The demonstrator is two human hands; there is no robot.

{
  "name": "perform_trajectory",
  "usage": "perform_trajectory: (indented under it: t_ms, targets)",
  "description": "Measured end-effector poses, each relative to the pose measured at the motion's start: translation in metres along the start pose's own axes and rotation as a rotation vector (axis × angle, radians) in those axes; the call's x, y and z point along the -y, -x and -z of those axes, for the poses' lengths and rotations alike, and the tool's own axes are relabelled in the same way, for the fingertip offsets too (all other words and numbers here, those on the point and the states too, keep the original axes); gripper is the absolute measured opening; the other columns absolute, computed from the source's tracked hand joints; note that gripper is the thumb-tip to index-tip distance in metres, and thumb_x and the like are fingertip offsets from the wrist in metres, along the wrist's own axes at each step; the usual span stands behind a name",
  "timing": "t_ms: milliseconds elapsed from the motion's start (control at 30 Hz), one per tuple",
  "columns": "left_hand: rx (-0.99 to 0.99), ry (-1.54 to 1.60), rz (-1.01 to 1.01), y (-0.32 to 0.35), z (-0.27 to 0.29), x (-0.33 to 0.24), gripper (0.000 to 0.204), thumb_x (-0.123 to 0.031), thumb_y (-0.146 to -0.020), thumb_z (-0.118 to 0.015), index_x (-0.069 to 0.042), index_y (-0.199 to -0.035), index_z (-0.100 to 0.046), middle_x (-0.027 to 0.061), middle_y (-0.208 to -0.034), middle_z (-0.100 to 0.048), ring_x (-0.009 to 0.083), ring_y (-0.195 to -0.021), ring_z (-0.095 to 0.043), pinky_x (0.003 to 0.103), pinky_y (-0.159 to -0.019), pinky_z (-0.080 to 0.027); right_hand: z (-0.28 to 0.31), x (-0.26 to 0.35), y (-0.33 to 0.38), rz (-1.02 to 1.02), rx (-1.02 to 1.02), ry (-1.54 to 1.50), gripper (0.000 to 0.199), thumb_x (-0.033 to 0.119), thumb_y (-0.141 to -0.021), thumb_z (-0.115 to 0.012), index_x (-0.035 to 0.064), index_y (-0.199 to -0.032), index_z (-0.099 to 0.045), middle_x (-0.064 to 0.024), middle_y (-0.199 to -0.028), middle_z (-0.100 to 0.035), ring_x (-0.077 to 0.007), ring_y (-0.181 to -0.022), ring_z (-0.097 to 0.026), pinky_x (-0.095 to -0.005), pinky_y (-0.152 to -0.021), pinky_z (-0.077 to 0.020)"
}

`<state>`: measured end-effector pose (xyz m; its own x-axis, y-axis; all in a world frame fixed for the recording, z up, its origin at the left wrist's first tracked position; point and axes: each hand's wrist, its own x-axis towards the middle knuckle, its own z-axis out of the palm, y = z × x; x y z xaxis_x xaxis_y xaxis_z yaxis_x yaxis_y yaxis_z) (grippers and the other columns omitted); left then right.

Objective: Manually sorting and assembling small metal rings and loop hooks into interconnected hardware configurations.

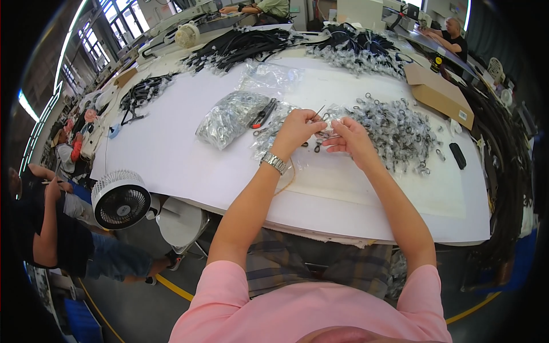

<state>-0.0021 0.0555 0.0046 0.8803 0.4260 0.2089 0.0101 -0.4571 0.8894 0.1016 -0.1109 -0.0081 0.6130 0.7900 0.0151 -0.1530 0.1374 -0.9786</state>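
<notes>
My left hand point(298, 134), a wristwatch point(274, 162) on its wrist, is closed, with a thin dark pointed stick point(318, 112) rising from its fingertips. Just across from it, my right hand point(355, 142) pinches a small clear plastic wrapping point(334, 125) between thumb and forefinger, its other fingers loosely bent. What the wrapping contains is too small to make out. Under and beside the hands lie a few dark metal hooks point(317, 147). A large heap of plastic-wrapped hooks point(400, 134) spreads to the right. A tan cord point(292, 177) trails near my left wrist.
A stuffed clear plastic bag point(234, 117) lies left of my hands, a black-and-red hand tool point(263, 113) against it. Bundles of black straps point(240, 48) line the far side. An open cardboard box point(440, 94) and black object point(457, 155) sit right. A fan point(121, 200) stands front left; people work around.
</notes>
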Motion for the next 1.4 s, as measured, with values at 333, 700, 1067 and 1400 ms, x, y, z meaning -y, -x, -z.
perform_trajectory:
  t_ms: [333,700,1067,1400]
  targets:
    - [-0.108,0.009,-0.272,-0.003,-0.015,0.009,0.020,-0.024,-0.092,-0.074,-0.004,-0.092,-0.076,-0.0036,-0.068,-0.063,0.0018,-0.053,-0.043,0.022,-0.048,-0.034,0.022,-0.004,0.009,-0.112,0.053,0.138,0.022,0.020,-0.097,-0.071,0.0004,-0.105,-0.066,-0.0103,-0.091,-0.074,-0.0125,-0.072,-0.070,-0.0266,-0.066,-0.0585]
    - [0.044,0.306,0.008,0.004,-0.003,-0.009,0.019,-0.014,-0.094,-0.069,0.001,-0.103,-0.074,0.0015,-0.078,-0.072,0.0009,-0.052,-0.042,0.019,-0.046,-0.031,0.014,0.013,0.018,0.225,-0.055,0.580,0.046,0.023,-0.091,-0.077,-0.0015,-0.128,-0.063,-0.0098,-0.107,-0.072,-0.0144,-0.083,-0.069,-0.0285,-0.077,-0.0559]
    - [0.293,0.059,0.009,0.015,-0.010,-0.026,0.017,-0.021,-0.091,-0.073,-0.004,-0.089,-0.076,-0.0011,-0.071,-0.069,0.0016,-0.054,-0.048,0.020,-0.048,-0.036,0.031,0.029,0.032,0.051,0.136,0.499,0.012,0.008,-0.091,-0.073,-0.0026,-0.095,-0.070,-0.0058,-0.079,-0.071,-0.0100,-0.070,-0.066,-0.0232,-0.064,-0.0511]
    - [0.245,0.032,-0.006,0.014,-0.019,-0.021,0.022,-0.025,-0.094,-0.070,-0.004,-0.090,-0.075,-0.0041,-0.069,-0.065,0.0024,-0.057,-0.048,0.023,-0.053,-0.040,0.041,0.025,0.031,-0.097,0.240,0.339,0.013,0.011,-0.092,-0.073,-0.0007,-0.090,-0.067,-0.0053,-0.074,-0.071,-0.0086,-0.066,-0.065,-0.0219,-0.060,-0.0502]
